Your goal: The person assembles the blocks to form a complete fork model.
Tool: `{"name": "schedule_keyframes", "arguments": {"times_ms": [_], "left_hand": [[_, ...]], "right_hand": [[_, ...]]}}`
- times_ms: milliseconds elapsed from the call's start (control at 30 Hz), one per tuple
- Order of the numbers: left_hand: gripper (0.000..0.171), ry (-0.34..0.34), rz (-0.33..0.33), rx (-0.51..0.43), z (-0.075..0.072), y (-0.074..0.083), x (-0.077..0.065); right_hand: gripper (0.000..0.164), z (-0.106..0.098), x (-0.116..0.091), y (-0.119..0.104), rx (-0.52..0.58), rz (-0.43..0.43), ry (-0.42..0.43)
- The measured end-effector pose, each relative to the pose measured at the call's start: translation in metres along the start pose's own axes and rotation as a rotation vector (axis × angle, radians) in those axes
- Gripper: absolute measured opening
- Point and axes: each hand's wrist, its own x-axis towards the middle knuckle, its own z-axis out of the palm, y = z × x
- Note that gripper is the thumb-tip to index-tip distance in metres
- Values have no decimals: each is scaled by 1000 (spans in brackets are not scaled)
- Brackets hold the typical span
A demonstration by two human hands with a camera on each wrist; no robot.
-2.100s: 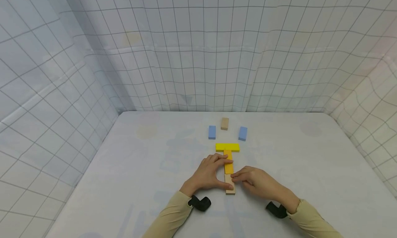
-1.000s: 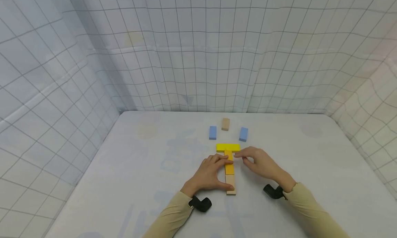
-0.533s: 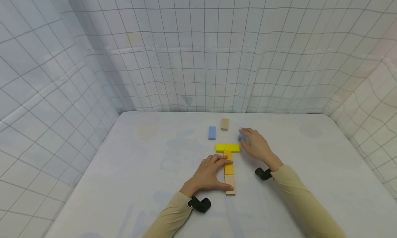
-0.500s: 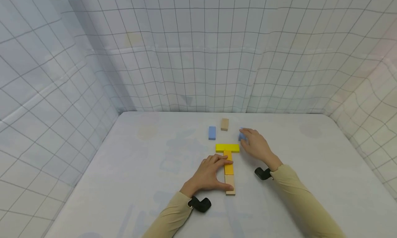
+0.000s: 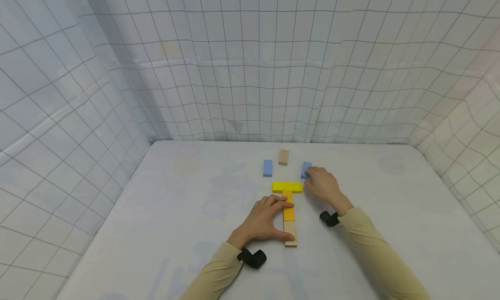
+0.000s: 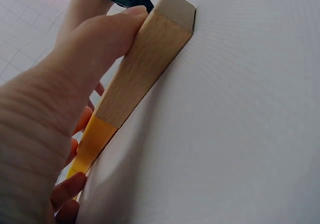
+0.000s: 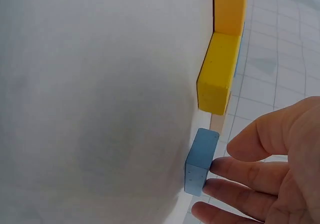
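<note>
In the head view my left hand (image 5: 262, 219) rests on a row of blocks. Its fingers lie over the orange block (image 5: 289, 214); its thumb touches the plain wooden block (image 5: 290, 227). At the far end of that row a yellow block (image 5: 287, 187) lies crosswise, like the top of a T. My right hand (image 5: 322, 184) reaches to the right-hand blue block (image 5: 306, 166). In the right wrist view, fingertips touch the edge of this blue block (image 7: 202, 151), while the thumb is apart from it. The wooden block (image 6: 145, 66) fills the middle of the left wrist view.
Beyond the yellow block lie another blue block (image 5: 267, 168) on the left and a small wooden block (image 5: 284, 157) farther back. The white table (image 5: 175, 204) is bounded by grid-patterned curtains (image 5: 250, 74) at the back and sides.
My right hand has left the wooden block's side and moved away from me to the right-hand blue block, then drawn back slightly, uncovering more of it. My left hand has stayed put.
</note>
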Motion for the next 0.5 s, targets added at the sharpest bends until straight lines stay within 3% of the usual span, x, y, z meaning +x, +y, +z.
{"name": "schedule_keyframes", "arguments": {"times_ms": [500], "left_hand": [[80,-3,-1,-23,-1,-1,0]], "right_hand": [[35,2,-1,-11,-81,-75,-21]]}}
